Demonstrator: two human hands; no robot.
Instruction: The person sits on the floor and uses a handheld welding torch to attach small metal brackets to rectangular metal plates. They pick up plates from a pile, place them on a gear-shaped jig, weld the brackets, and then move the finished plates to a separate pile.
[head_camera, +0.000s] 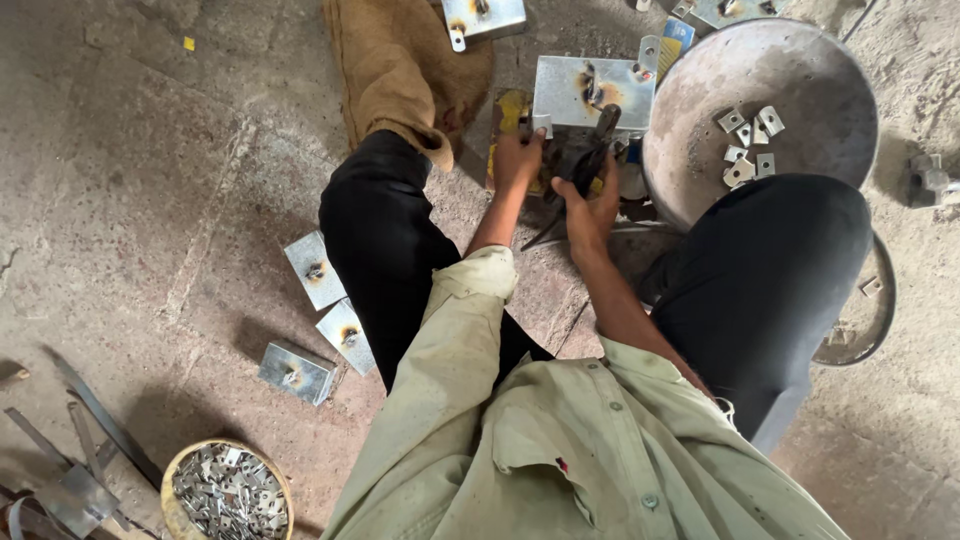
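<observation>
Steel plate (592, 92), scorched at its middle, lies on the concrete floor (150, 180) ahead of the knees. Left hand (517, 157) pinches its near corner; right hand (590, 205) is clamped on a dark tool (583, 152). 3 welded plates (317, 268) lie left. Round pan (770, 75) holds small brackets (745, 140); a bucket (228, 490) holds many more.
</observation>
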